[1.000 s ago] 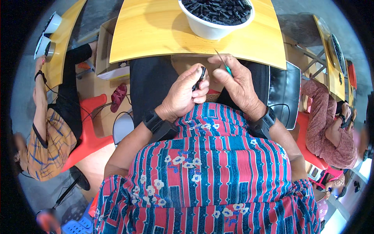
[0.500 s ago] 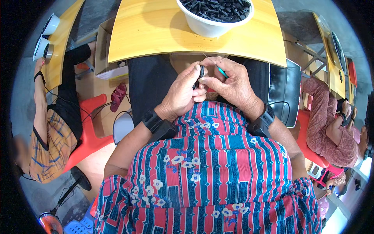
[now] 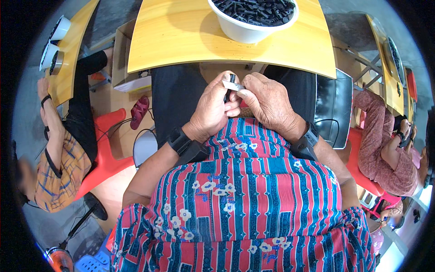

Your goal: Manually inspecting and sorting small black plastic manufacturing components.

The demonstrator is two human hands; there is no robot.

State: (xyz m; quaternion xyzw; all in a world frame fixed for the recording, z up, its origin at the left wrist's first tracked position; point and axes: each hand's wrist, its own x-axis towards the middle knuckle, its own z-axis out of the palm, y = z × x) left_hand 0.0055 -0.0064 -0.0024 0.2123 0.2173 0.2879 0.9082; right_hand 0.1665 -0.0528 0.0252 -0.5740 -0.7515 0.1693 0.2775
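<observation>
Just beyond the near edge of the table, over my lap, both hands meet. My left hand [image 3: 209, 106] is closed round a small black plastic part [image 3: 233, 78], its end showing between thumb and fingers. Pinched in my right hand [image 3: 274, 100] is a craft knife, whose pale flat blade [image 3: 231, 85] lies across the black part near my left thumb. The knife's handle is hidden by my right fingers. Straight ahead, a white bowl [image 3: 244, 34] heaped with small black plastic parts [image 3: 253, 11] stands on the table.
The yellow wooden table [image 3: 172, 34] ends just ahead of my hands. A cardboard box [image 3: 121, 59] is on its left, a black padded panel [image 3: 333, 109] on its right. Co-workers sit at both sides, on red stools [image 3: 106, 156], at tables with bowls.
My right hand has turned the craft knife: its teal handle, visible before, is now hidden, and the flat of the blade shows over the black part. My left hand keeps its hold.
</observation>
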